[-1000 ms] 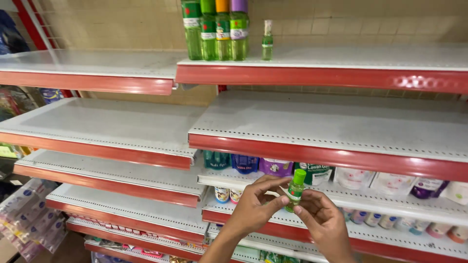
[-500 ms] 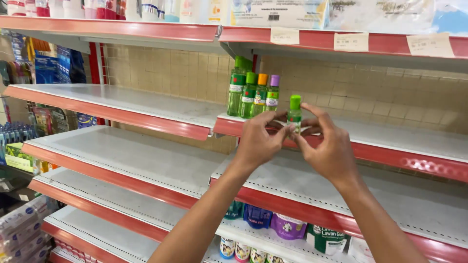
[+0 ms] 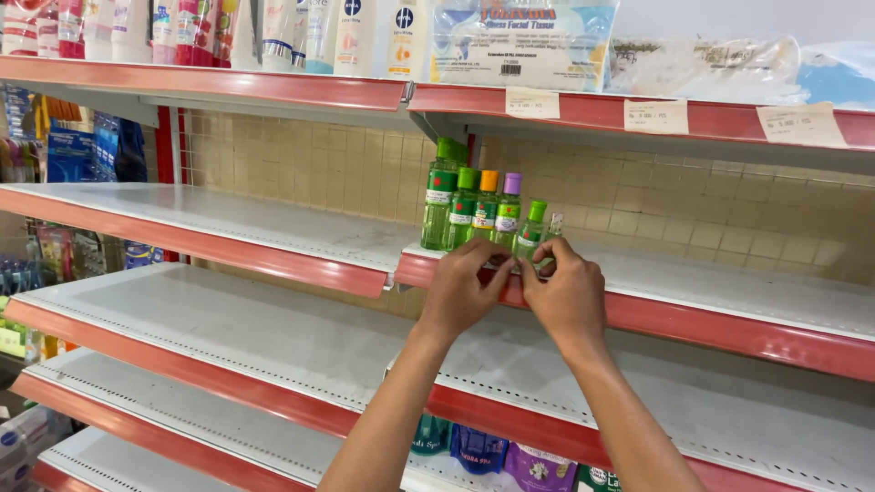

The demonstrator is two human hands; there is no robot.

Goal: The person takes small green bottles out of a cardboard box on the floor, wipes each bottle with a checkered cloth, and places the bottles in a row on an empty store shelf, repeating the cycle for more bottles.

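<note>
- Fingers (image 3: pixel 492 264) of the left hand (image 3: pixel 463 290) and right hand (image 3: pixel 567 293) pinch shut around a small green plastic bottle with a green cap (image 3: pixel 530 234).
- It stands near the red front edge of the white metal shelf (image 3: pixel 729 296), just beside a row of taller green bottles (image 3: pixel 467 208).
- Open shelf room lies to the right.

Lighting and image quality: bright, even shop light from above, colours clean.

Diffuse overhead source; each shelf (image 3: pixel 273 228) casts a soft shadow band on the tiled back wall (image 3: pixel 301 164) beneath it. Mild sheen on the white shelf tops, no hard glare. Centre is sharp: bottles (image 3: pixel 469 205) and both hands crisp. Slight softness and wide-angle stretch at the left edge and lower corners; plastic packs (image 3: pixel 702 59) top right look washed out.
</note>
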